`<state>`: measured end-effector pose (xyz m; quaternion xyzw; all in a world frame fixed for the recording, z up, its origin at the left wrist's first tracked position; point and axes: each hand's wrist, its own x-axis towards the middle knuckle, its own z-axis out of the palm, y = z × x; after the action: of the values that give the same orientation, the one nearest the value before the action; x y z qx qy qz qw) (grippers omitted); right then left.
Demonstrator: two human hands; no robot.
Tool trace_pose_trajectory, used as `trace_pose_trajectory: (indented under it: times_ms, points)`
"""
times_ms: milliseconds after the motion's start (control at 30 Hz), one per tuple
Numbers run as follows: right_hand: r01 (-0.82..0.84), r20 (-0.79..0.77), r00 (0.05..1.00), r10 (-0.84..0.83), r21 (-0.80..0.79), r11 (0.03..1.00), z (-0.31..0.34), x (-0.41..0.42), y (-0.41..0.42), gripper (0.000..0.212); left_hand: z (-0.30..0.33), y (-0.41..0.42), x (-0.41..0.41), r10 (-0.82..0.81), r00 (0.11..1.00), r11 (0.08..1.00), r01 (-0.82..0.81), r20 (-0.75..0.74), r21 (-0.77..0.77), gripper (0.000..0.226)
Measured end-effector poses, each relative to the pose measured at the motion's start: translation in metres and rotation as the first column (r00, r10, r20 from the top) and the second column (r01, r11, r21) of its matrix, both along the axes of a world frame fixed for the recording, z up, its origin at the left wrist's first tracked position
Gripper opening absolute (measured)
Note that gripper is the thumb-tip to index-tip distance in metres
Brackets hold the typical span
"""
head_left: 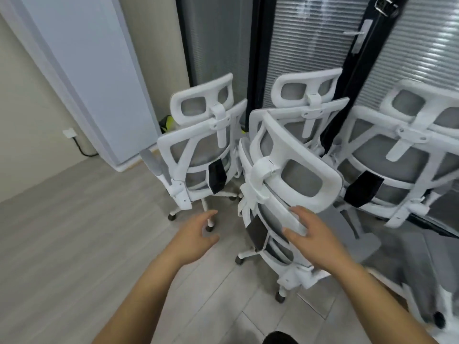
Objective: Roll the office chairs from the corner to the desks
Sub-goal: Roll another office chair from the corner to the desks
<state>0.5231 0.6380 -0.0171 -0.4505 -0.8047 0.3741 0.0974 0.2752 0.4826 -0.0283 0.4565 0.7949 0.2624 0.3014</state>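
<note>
Four white-framed office chairs with grey mesh, clustered in the corner against a glass partition with slatted blinds and a black door frame. Largest in view: right-hand chair, back turned to the camera, black lumbar tab low on its frame. Next, nearest chair, tilted and turned, headrest swung toward the camera, castors on the pale wood-look floor. Then left-hand chair, upright, grey armrest pad on its left side, standing just beside the nearest chair. Behind these, rear chair, mostly hidden, only headrest and upper back showing. Pale grey wall panel running down the left side, white wall socket with a dark cable beside its base. Something yellow-green tucked behind the left-hand chair, too hidden to identify.

Right hand on the nearest chair, fingers curled over the edge of its white back frame just under the headrest, thumb on the near side, gripping it. Left hand held in the air between the left-hand chair's base and the nearest chair, fingers spread and loosely bent, touching nothing. Both forearms bare, reaching in from the bottom edge. Slight motion blur, so the exact finger contact possibly lighter than it looks.
</note>
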Motion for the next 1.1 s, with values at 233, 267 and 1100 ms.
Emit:
trace_pose_trajectory:
  times_ms: [233, 267, 1100]
  points:
    - [0.082, 0.047, 0.995, -0.086, 0.082, 0.993, -0.006, -0.05, 0.04, 0.059, 0.019, 0.139, -0.058, -0.295, 0.936, 0.943, 0.318, -0.191, 0.099, 0.057]
    - [0.093, 0.063, 0.993, -0.099, 0.091, 0.991, -0.004, -0.054, 0.042, 0.06, 0.019, 0.156, -0.065, -0.321, 0.916, 0.93, 0.353, -0.239, 0.103, 0.057]
    - [0.457, 0.306, 0.672, -0.674, 0.545, 0.703, -0.048, -0.127, 0.013, 0.072, -0.047, 0.312, -0.144, -0.652, 0.197, 0.16, 0.98, -0.732, 0.121, 0.062]
